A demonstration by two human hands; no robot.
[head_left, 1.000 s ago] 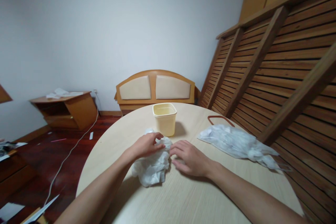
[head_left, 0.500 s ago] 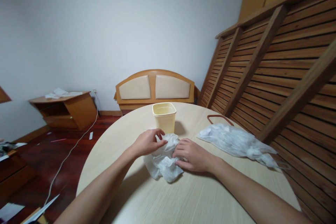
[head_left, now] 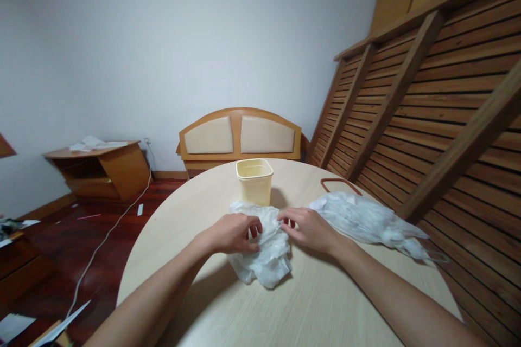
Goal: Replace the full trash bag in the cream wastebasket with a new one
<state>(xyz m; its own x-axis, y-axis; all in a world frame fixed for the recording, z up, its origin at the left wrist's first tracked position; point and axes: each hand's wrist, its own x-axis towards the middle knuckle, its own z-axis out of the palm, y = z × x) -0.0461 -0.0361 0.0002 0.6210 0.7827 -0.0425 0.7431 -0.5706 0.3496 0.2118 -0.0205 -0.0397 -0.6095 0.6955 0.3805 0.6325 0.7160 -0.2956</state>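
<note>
A crumpled white plastic bag lies loosely spread on the round table in front of me. My left hand rests on the bag's left side, fingers curved, with a gap between thumb and index finger. On the other side, my right hand has its fingertips and thumb closed at the bag's upper right edge, pinching the thin plastic. Just behind the bag stands a pale yellow square plastic tub, upright with its top uncovered.
A filled, knotted white plastic bag lies at the table's right, by a brown handle-like loop. Wooden slatted panels lean along the right wall. A headboard stands behind the table; a low cabinet is left.
The bag has been spread out somewhat wider. My right hand has moved up and right to its edge, while my left hand has shifted slightly down and right.
</note>
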